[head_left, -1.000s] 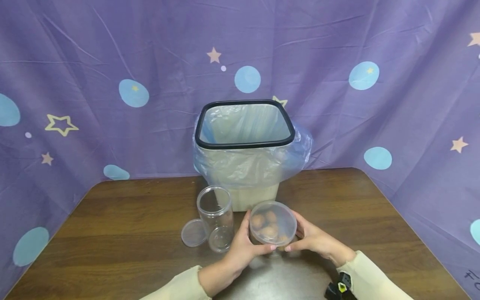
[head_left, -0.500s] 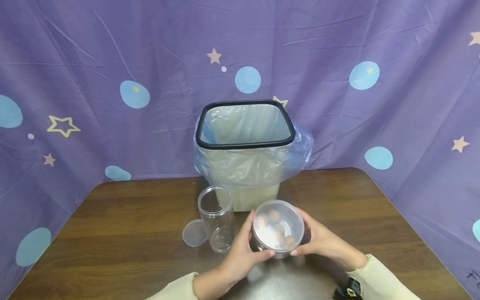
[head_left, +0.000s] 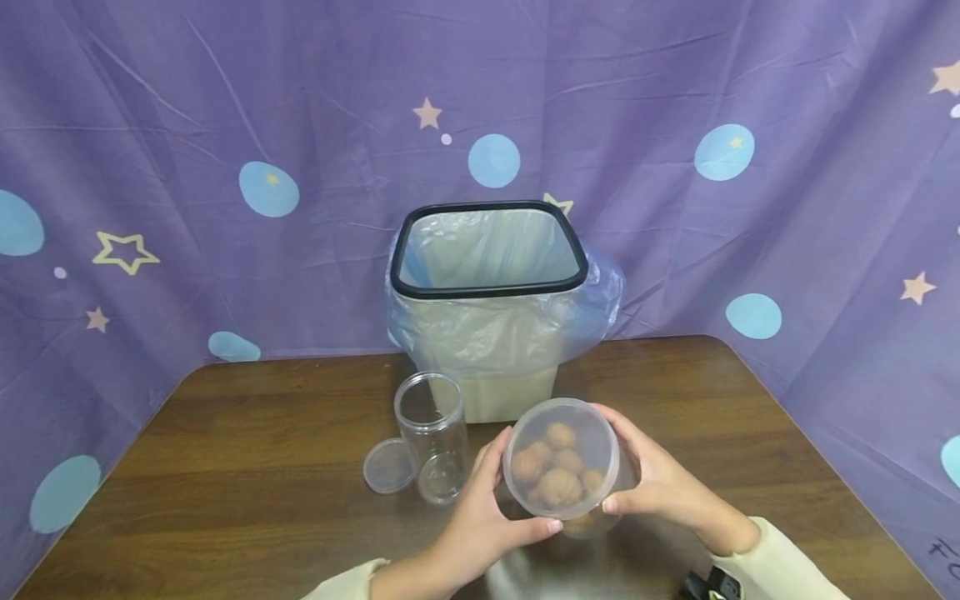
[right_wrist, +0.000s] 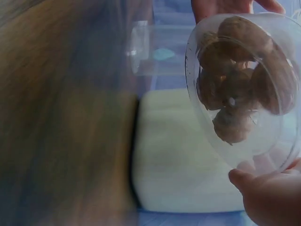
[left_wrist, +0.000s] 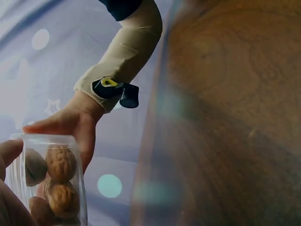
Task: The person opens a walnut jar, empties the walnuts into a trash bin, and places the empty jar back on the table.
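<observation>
Between both hands is a clear plastic jar [head_left: 525, 492] with a frosted lid [head_left: 592, 433], holding several walnuts [head_left: 559, 487]. My left hand [head_left: 480, 525] grips its left side, thumb toward the near edge. On the opposite side my right hand [head_left: 660, 483] holds the jar, thumb also at the near edge. In the left wrist view, walnuts [left_wrist: 63, 197] show through the wall, and the right hand [left_wrist: 75, 125] is behind the jar. The right wrist view shows the walnuts [right_wrist: 235, 84] clustered together, with the jar raised off the table.
A tall clear jar [head_left: 433, 429] without a lid stands left of the hands, beside a round clear lid [head_left: 389, 466] lying on the wooden table [head_left: 247, 483]. Behind them stands a pale bin [head_left: 510, 396] with a black rim [head_left: 487, 292] and a bluish liner bag [head_left: 600, 292].
Both hands have moved the walnut jar slightly right and closer to the camera, tilting it. The walnuts inside show more clearly through the lid. The bin and the tall jar have stayed put.
</observation>
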A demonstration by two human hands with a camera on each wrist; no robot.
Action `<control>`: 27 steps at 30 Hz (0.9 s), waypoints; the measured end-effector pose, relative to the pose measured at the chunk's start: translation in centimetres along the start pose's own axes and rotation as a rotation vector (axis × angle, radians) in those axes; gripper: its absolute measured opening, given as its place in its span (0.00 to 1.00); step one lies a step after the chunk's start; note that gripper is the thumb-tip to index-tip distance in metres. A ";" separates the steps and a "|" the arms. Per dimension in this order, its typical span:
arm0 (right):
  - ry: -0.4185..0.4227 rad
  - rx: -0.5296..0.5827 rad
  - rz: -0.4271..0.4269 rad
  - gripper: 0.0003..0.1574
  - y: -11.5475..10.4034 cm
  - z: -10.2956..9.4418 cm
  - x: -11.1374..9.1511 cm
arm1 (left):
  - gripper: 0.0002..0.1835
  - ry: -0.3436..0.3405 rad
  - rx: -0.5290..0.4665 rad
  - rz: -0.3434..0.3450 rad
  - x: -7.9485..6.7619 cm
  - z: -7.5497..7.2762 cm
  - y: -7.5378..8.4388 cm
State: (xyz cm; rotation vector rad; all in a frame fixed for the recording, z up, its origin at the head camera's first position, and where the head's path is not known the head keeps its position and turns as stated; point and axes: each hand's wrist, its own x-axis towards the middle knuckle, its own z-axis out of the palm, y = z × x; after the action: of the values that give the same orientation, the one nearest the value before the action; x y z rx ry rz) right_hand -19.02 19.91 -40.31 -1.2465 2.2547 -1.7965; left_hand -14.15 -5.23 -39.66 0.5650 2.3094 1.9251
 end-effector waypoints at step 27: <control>-0.041 0.103 -0.169 0.57 -3.4 2.1 2.7 | 0.70 -0.017 -0.061 0.278 0.1 -2.3 3.1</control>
State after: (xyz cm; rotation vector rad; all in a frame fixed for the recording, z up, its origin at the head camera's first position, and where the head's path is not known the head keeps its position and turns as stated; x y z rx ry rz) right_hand -18.00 16.53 -37.06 -1.4793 2.0626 -1.8936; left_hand -14.23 -6.96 -36.22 0.9353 2.2534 2.0866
